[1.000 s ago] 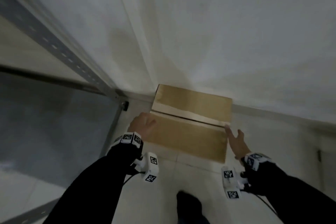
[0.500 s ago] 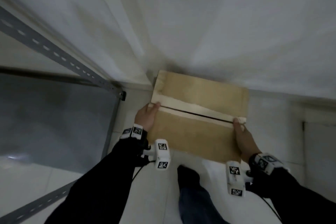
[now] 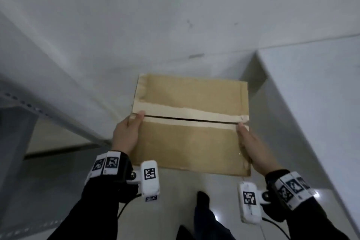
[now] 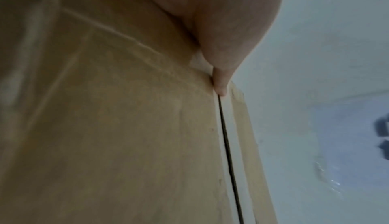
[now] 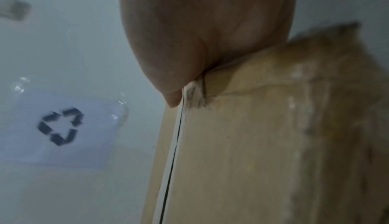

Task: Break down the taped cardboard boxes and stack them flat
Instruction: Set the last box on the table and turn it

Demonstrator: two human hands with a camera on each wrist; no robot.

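Note:
A brown cardboard box (image 3: 187,142) fills the middle of the head view. Pale tape runs along its top seam (image 3: 191,118), which is slit into a dark gap between the two flaps. My left hand (image 3: 126,134) grips the box's left end, thumb tip at the seam's left end. My right hand (image 3: 251,146) grips the right end, thumb near the seam's right end. In the left wrist view the thumb (image 4: 221,84) touches the slit of the box (image 4: 126,127). The right wrist view shows that thumb (image 5: 172,99) by torn tape on the box (image 5: 252,144). Both hands' fingers are hidden behind the box's sides.
A grey metal rack upright (image 3: 39,111) runs along the left. A white wall stands behind the box, with a white ledge (image 3: 311,103) to the right. A paper with a recycling symbol (image 5: 61,126) is stuck on the wall. My shoe (image 3: 202,198) is on the tiled floor below.
My hands went from reaching toward the box's ends to gripping them at the seam. The box now sits nearer and larger in the head view.

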